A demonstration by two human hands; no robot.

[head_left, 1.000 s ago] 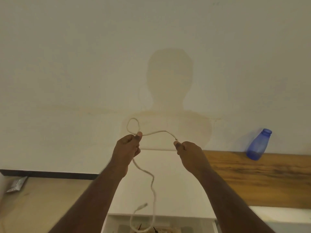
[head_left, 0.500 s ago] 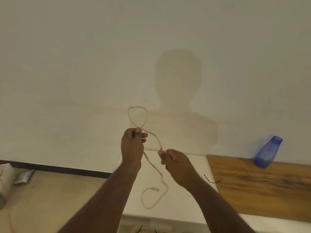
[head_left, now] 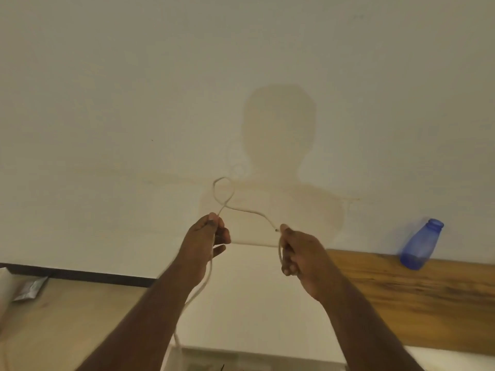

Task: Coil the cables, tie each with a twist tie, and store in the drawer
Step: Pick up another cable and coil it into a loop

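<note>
We see a white cable (head_left: pixel 247 211), pale cream against the wall, which runs between the fingers of our left hand (head_left: pixel 206 238) and the fingers of our right hand (head_left: pixel 297 250); its tip just beside the right fingertips is dark. To the right of the right fingers stands a translucent blue bottle (head_left: pixel 420 245) on a brown wooden top (head_left: pixel 415 293) with darker grain streaks. Below the fingers the surface (head_left: pixel 249 298) is plain white. Left of the left fingers the floor (head_left: pixel 67 317) is light tan, with a dark strip (head_left: pixel 88 274) along the off-white wall (head_left: pixel 134 89).
</note>
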